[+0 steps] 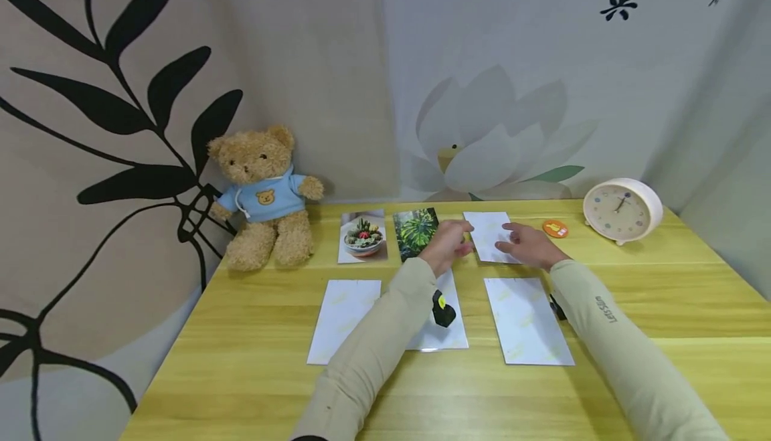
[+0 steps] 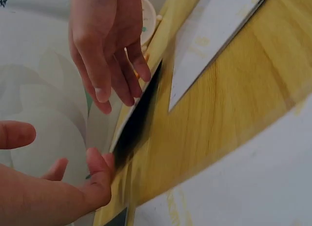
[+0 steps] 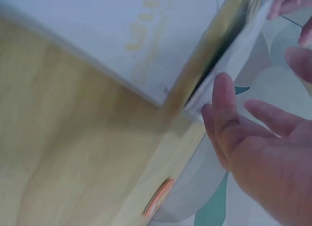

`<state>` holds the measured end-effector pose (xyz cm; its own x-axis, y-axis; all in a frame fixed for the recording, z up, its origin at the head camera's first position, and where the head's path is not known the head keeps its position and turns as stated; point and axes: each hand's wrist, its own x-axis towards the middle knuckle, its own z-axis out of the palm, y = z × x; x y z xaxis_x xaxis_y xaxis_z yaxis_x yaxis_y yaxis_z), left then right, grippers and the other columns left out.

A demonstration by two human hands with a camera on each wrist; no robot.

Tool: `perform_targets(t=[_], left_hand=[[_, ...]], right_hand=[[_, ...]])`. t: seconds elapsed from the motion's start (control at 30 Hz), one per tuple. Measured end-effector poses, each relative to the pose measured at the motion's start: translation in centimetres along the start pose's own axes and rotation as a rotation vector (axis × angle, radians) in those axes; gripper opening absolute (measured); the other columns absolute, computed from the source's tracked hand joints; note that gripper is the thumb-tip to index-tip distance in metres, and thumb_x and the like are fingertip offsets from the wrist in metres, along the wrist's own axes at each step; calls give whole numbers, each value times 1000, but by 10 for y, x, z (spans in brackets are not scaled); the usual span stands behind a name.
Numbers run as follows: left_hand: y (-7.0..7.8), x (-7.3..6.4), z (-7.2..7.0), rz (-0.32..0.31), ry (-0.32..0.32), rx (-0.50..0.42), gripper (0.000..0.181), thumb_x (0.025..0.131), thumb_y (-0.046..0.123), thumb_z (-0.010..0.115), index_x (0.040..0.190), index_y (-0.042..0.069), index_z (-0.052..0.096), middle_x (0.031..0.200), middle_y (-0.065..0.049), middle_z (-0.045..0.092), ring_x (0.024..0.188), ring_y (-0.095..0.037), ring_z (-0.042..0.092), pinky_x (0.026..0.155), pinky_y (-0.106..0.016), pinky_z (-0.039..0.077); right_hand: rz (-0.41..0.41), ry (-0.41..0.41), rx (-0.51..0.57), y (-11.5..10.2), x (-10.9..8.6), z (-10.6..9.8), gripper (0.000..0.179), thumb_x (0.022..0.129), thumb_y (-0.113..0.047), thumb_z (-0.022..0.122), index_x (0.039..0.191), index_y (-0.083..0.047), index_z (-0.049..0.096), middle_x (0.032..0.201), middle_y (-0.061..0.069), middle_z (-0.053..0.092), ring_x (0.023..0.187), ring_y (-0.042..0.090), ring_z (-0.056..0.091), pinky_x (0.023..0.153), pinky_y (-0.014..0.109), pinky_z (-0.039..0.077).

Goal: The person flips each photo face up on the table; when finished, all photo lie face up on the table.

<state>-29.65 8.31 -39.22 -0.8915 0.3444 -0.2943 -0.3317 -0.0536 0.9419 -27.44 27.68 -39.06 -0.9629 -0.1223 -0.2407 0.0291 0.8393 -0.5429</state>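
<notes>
A white-backed card (image 1: 489, 235) in the back row is between my two hands. My left hand (image 1: 446, 247) is at its left edge, fingers relaxed and thumb apart in the left wrist view. At the right edge, my right hand (image 1: 531, 245) has its fingertips against the card, thumb held away. Both wrist views show the card tilted, its dark face (image 2: 139, 116) turned toward the table. To the left lie a photo card of potted succulents (image 1: 363, 239) and a green plant photo card (image 1: 415, 232), the latter partly behind my left hand.
Nearer me lie three white cards: left (image 1: 343, 317), middle (image 1: 448, 327), partly under my left forearm, and right (image 1: 530, 324). A teddy bear (image 1: 262, 200) sits at the back left. An orange round badge (image 1: 555, 229) and a white clock (image 1: 620, 211) are at the back right.
</notes>
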Motion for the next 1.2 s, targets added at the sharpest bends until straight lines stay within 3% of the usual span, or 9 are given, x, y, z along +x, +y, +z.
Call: perform_targets(t=[0.13, 0.3, 0.4, 0.5, 0.6, 0.83, 1.0, 1.1, 1.2], left_hand=[[3, 1, 2, 41, 18, -31, 51, 98, 8, 50, 147, -3, 44, 141, -25, 51, 82, -13, 49, 85, -31, 43], [7, 1, 5, 68, 52, -39, 48, 97, 5, 52, 144, -3, 47, 133, -24, 58, 84, -14, 54, 81, -30, 45], [7, 2, 5, 112, 58, -32, 48, 97, 3, 51, 145, -2, 47, 131, -20, 61, 94, -20, 62, 94, -37, 51], [5, 2, 5, 169, 29, -4, 52, 97, 1, 53, 148, 1, 46, 137, -17, 61, 113, -29, 63, 107, -48, 48], [4, 2, 6, 209, 5, 16, 53, 97, 0, 56, 148, 5, 48, 142, -14, 58, 122, -34, 60, 110, -54, 46], [-1, 1, 11, 224, 7, 5, 48, 97, 6, 63, 144, 15, 56, 144, -11, 57, 113, -23, 63, 108, -53, 48], [0, 0, 12, 216, -14, -13, 48, 97, 13, 66, 143, 24, 57, 146, -7, 54, 120, -25, 61, 110, -53, 47], [2, -2, 12, 202, -46, 37, 47, 100, 22, 62, 145, 34, 54, 149, -4, 48, 130, -28, 55, 112, -54, 44], [3, -3, 12, 198, -81, 132, 48, 104, 25, 56, 147, 44, 47, 157, -3, 37, 143, -30, 42, 116, -58, 38]], right_hand=[[-7, 8, 10, -1, 3, 0, 66, 105, -35, 48, 154, 6, 30, 150, 39, 39, 138, 51, 44, 115, 61, 37], [-51, 42, -10, -6, 3, 1, 63, 106, -37, 46, 156, -2, 32, 149, 37, 42, 139, 51, 44, 113, 62, 39], [-114, 75, -19, -11, 1, 3, 59, 107, -39, 41, 158, -11, 31, 145, 34, 50, 133, 49, 51, 108, 61, 43], [-150, 94, 5, -15, 0, 4, 57, 108, -43, 36, 160, -19, 29, 137, 30, 58, 124, 46, 58, 104, 60, 46], [-155, 92, 43, -18, -1, 5, 59, 108, -48, 33, 161, -24, 25, 140, 30, 56, 124, 45, 58, 104, 61, 45], [-108, 18, 231, -18, -3, 3, 62, 107, -50, 36, 162, -29, 18, 151, 30, 45, 128, 43, 56, 97, 51, 54], [-99, 1, 373, -20, -4, -1, 60, 108, -42, 41, 162, -29, 19, 155, 27, 41, 131, 45, 54, 98, 51, 54], [-113, 39, 449, -22, -5, -2, 57, 108, -38, 42, 161, -28, 22, 158, 23, 40, 127, 42, 58, 94, 47, 56], [-123, 88, 559, -25, -7, -1, 56, 108, -37, 41, 160, -26, 25, 158, 21, 38, 117, 31, 62, 88, 38, 59]])
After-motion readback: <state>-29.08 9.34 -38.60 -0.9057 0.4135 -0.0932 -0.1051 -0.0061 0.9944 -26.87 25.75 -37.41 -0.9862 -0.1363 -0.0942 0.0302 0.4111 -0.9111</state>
